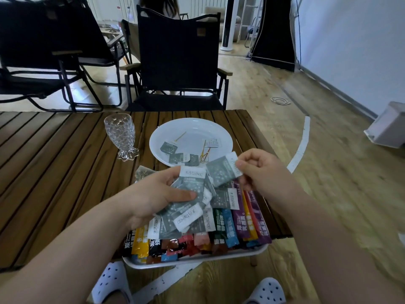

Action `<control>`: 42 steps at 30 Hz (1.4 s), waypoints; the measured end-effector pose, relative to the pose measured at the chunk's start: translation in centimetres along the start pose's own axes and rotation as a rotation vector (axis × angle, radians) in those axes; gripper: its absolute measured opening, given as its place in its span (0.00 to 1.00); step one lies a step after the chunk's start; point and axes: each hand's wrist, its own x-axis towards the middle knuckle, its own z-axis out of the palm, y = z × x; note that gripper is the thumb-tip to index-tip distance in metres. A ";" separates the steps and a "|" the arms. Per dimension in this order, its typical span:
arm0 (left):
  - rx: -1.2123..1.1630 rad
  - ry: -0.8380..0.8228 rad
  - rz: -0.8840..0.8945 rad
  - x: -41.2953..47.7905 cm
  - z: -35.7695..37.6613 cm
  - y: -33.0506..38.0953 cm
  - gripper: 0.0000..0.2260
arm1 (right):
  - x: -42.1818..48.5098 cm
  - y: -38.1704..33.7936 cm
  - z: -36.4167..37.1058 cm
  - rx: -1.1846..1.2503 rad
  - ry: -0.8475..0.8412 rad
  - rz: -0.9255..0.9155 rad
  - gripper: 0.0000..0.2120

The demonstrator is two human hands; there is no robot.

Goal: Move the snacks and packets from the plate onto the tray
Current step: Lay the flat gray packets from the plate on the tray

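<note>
A white round plate (190,128) lies at the table's far right and holds several small grey packets (168,147) and thin picks. In front of it a white tray (197,258) overhangs the near table edge, packed with colourful stick snacks (238,224) and grey packets. My left hand (157,194) grips a bunch of grey packets (190,185) above the tray. My right hand (260,170) pinches one grey packet (223,171) by its white end, close beside the left hand's bunch.
A clear patterned glass (121,134) stands upright left of the plate on the slatted wooden table (54,161). A black folding chair (177,62) faces the table's far edge, with others at far left. Wooden floor lies to the right.
</note>
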 end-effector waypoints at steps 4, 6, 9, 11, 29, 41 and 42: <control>-0.110 0.133 0.013 0.5 -0.5 0.7 0.16 | -1.0 1.1 -2.1 0.132 -0.218 0.303 0.04; -0.195 0.178 0.036 0.7 -0.7 0.8 0.16 | -1.4 1.5 -2.1 0.171 -0.306 0.417 0.06; -0.274 0.209 0.040 0.7 -0.8 0.9 0.16 | -1.5 1.9 -1.2 0.003 -0.326 0.431 0.14; -0.296 0.212 0.035 0.6 -0.8 0.8 0.16 | -1.9 1.2 -0.3 -0.153 -0.339 0.424 0.21; -0.288 0.197 -0.006 0.6 -0.1 0.7 0.14 | -0.6 2.1 0.0 -0.475 -0.095 0.243 0.15; -0.051 0.038 0.011 0.4 0.0 0.3 0.17 | 0.2 0.0 3.6 0.019 -0.070 -0.047 0.08; -0.038 0.043 0.016 0.4 -0.1 0.2 0.16 | 0.1 0.0 3.6 -0.001 -0.087 -0.039 0.10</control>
